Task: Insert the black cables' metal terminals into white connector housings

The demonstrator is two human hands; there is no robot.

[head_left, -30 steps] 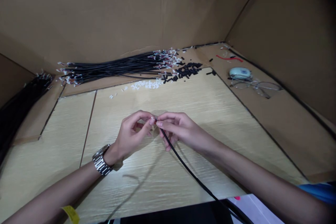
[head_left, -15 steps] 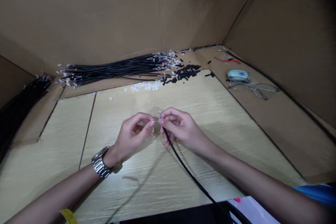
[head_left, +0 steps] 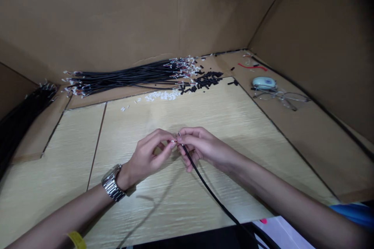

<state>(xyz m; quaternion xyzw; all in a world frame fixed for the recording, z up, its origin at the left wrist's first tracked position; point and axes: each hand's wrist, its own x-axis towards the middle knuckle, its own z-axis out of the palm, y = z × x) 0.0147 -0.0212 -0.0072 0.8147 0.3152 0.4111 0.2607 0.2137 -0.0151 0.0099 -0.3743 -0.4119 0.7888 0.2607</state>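
Observation:
Just above the table's middle, my right hand [head_left: 198,144] pinches the stripped end of a black cable [head_left: 201,177], whose length curves down past the table's front edge. Facing it, my left hand [head_left: 154,148] is closed in a pinch on a tiny white connector [head_left: 173,141]. The fingertips of both hands nearly touch. Fine wires between them are mostly hidden by the fingers. A metal watch [head_left: 112,183] is on the left wrist.
At the back lie a bundle of black cables [head_left: 125,77], white connectors [head_left: 163,95] and short black tubes [head_left: 209,80]. A pale computer mouse [head_left: 263,83] and glasses [head_left: 283,96] rest at right. More cables [head_left: 25,120] lie at left. Cardboard walls [head_left: 152,15] surround the table.
My hands have come closer together, the left moving right toward the cable end. The right hand and cable tip have dropped slightly, and the tip's wire has shifted.

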